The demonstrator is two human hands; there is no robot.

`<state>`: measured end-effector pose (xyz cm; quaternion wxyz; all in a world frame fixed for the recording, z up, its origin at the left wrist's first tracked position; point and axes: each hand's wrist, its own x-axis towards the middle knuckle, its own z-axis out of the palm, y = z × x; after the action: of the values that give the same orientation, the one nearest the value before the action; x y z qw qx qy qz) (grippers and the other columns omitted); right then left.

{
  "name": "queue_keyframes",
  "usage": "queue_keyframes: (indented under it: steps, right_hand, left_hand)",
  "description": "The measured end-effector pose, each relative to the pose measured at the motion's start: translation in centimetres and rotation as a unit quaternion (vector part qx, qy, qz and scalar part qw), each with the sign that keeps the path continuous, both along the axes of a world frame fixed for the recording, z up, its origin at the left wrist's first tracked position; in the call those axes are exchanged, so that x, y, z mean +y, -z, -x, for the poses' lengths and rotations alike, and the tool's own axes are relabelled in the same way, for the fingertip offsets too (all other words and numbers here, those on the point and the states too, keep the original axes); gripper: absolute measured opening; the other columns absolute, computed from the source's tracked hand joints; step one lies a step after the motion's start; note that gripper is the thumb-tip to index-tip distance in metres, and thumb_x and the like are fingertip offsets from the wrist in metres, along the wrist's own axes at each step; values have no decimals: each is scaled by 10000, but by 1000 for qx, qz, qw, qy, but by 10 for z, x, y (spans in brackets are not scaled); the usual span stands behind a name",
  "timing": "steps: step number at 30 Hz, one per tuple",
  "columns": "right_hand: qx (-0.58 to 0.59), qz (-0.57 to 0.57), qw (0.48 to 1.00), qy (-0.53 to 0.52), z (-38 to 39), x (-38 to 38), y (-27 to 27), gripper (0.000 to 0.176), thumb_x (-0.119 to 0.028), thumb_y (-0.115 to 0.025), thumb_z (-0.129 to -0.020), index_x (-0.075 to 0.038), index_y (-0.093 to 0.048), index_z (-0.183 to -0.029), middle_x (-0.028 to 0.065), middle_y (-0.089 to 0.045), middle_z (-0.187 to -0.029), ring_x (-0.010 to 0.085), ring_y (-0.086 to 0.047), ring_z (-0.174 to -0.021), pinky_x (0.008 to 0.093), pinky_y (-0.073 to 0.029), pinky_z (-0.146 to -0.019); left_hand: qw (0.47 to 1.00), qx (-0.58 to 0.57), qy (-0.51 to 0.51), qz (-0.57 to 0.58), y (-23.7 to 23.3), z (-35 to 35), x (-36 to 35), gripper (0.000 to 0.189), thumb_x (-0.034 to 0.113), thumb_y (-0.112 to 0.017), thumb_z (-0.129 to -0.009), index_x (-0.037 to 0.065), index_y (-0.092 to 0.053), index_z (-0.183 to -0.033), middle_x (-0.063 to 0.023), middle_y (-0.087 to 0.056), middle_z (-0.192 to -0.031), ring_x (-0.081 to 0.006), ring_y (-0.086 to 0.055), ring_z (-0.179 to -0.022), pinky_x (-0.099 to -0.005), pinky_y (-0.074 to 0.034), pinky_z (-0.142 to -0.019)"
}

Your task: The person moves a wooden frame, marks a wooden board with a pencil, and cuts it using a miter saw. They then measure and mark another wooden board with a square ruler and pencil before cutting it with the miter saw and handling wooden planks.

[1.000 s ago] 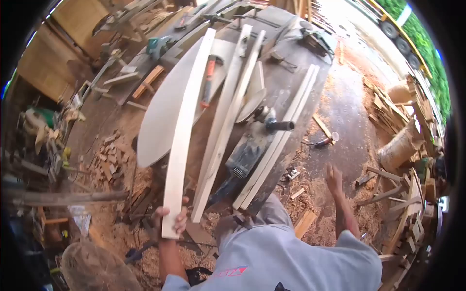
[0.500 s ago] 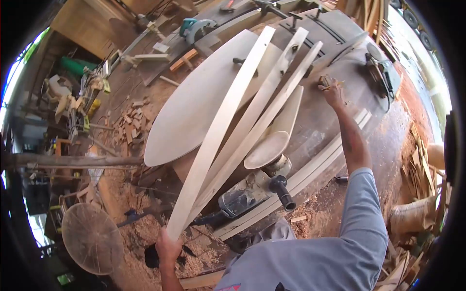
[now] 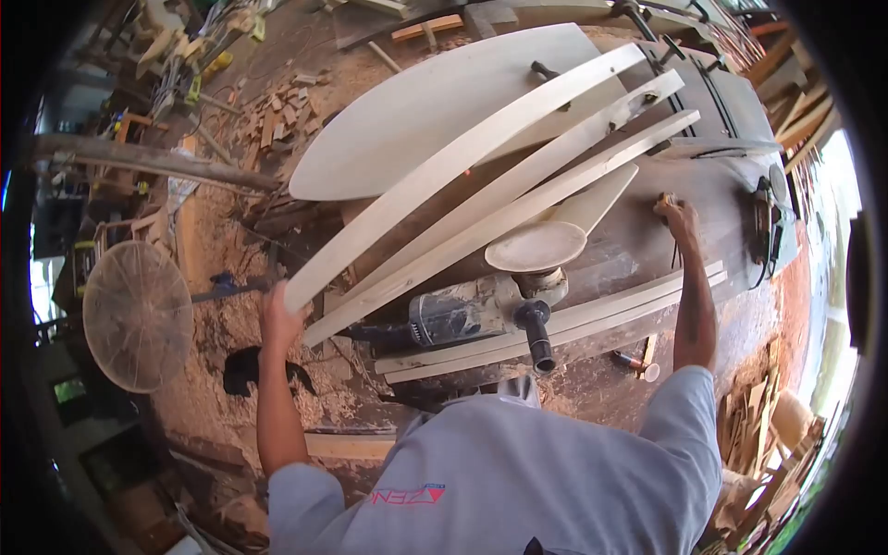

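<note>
My left hand (image 3: 280,319) is closed round the near end of a long, pale wooden strip (image 3: 462,153). This strip slants away to the far right, over a large oval board (image 3: 398,111). Two more strips lie beside it: a middle strip (image 3: 518,199) and a front strip (image 3: 546,208). Over the dark tabletop, my right hand (image 3: 682,220) has its fingers closed on something small that I cannot make out; a thin dark piece shows below it. Between the hands, a disc grinder (image 3: 467,310) rests with its round pad (image 3: 536,247) facing up.
Two thin wooden strips (image 3: 555,324) lie along the near table edge. Clamps (image 3: 638,18) stand at the back, and a power tool (image 3: 766,227) sits at the right. A round fan guard (image 3: 139,314) stands at left. Shavings and wood scraps (image 3: 277,111) cover the floor.
The head view has turned and dropped, so everything sits differently in it and more of the shirt shows. My left hand keeps its hold on the strip; my right hand remains over the tabletop, fingers closed.
</note>
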<state>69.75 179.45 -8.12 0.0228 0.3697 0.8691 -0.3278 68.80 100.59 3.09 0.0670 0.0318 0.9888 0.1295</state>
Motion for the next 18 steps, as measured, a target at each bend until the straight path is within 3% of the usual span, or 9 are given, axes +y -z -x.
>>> queue_keyframes:
  steps: [1,3,5,7,9,11,13,16,18]
  right_hand:
    - [18,21,1000,14,-12,-11,-9,523,-263,-764,-689,69,-626,-1067,72,-656,-829,119,-593,-727,272,-459,-633]
    - [76,100,992,15,-37,-36,-29,534,-234,-769,-714,69,-612,-1125,69,-652,-864,133,-601,-759,279,-478,-657]
    - [123,111,986,21,-67,-64,-57,552,-224,-767,-727,71,-597,-1161,71,-647,-885,136,-597,-773,276,-483,-679]
    - [171,114,978,39,-99,-79,-76,570,-214,-765,-740,73,-582,-1197,73,-641,-907,139,-593,-788,272,-489,-702]
    - [222,116,966,54,-141,-86,-92,708,-250,-776,-722,84,-526,-1295,106,-648,-977,169,-610,-848,281,-503,-751]
    - [235,104,961,100,-180,-109,-122,702,-230,-769,-734,84,-512,-1308,102,-645,-976,158,-603,-858,271,-493,-767]
    - [255,89,953,139,-218,-137,-144,673,-217,-763,-737,76,-526,-1294,86,-641,-958,145,-598,-843,262,-490,-749]
    - [296,80,919,248,-258,-175,-150,603,-195,-762,-738,41,-571,-1259,83,-640,-947,153,-608,-838,274,-497,-761]
    - [300,83,905,290,-274,-193,-146,599,-197,-767,-735,37,-578,-1253,91,-644,-953,160,-612,-844,277,-498,-770]
  left_hand:
    - [1000,2,12,4,9,13,-3,581,79,-830,-635,41,-566,-1151,-179,-625,-1096,-415,-565,-1043,-477,-462,-874]
    - [1000,-18,2,-1,34,36,-8,618,117,-859,-612,38,-576,-1157,-176,-633,-1129,-392,-575,-1093,-463,-467,-902]
    - [999,-25,9,-27,53,53,-12,642,125,-862,-612,41,-576,-1180,-176,-631,-1160,-383,-577,-1113,-458,-468,-915]
    - [990,-132,-44,-27,57,63,2,698,146,-863,-618,35,-563,-1238,-169,-625,-1214,-366,-578,-1139,-442,-464,-949]
    - [992,-122,-26,-36,68,61,7,721,217,-860,-652,47,-547,-1278,-187,-607,-1237,-391,-560,-1152,-452,-450,-977]
    - [990,115,78,-24,65,44,29,710,319,-842,-694,47,-540,-1276,-205,-559,-1284,-412,-524,-1183,-464,-431,-999]
    - [975,13,131,-180,36,11,62,711,390,-812,-729,35,-531,-1277,-210,-517,-1295,-412,-498,-1199,-470,-412,-1015]
    - [962,-54,244,-111,30,-32,77,627,349,-780,-768,-4,-542,-1229,-200,-559,-1200,-399,-535,-1133,-471,-441,-951]
    - [979,-1,188,-85,61,-34,64,482,285,-732,-820,-9,-558,-1161,-197,-579,-1085,-394,-556,-1058,-482,-453,-883]
